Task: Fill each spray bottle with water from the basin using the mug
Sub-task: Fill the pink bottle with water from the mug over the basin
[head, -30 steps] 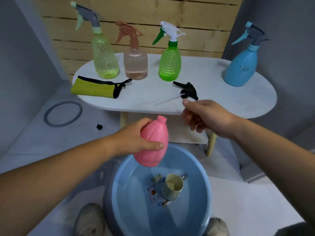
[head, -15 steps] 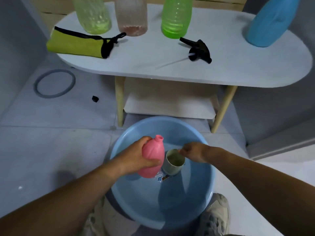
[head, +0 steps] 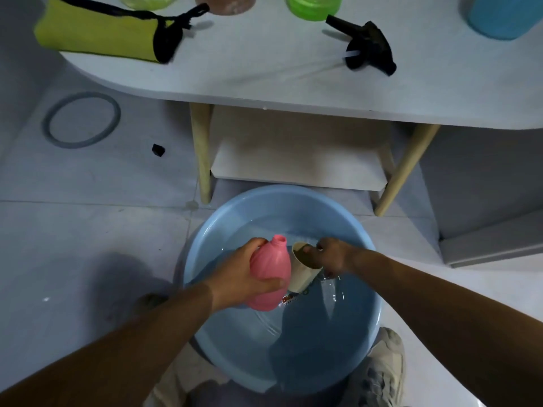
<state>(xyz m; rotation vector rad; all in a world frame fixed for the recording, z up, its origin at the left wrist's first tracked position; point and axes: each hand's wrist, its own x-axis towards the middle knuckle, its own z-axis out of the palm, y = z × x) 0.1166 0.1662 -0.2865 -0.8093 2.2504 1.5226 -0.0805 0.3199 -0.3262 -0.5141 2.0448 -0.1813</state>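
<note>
My left hand (head: pixel 238 274) stays wrapped round the open-necked pink plastic bottle (head: pixel 269 277) over the round blue plastic basin (head: pixel 279 195); my right hand (head: pixel 332 257), a moment ago just reaching, now grips the cream mug (head: pixel 299 277) at the bottle's three o'clock, tilted clear of the water (head: pixel 293 333), so I reckon pouring is next

left hand (head: pixel 236 277) gripping, right hand (head: pixel 330 257) gripping

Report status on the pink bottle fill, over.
Left hand grips pink bottle, neck open, above basin. Right hand holds mug tilted beside the bottle neck. Nothing blocks the opening.
</note>
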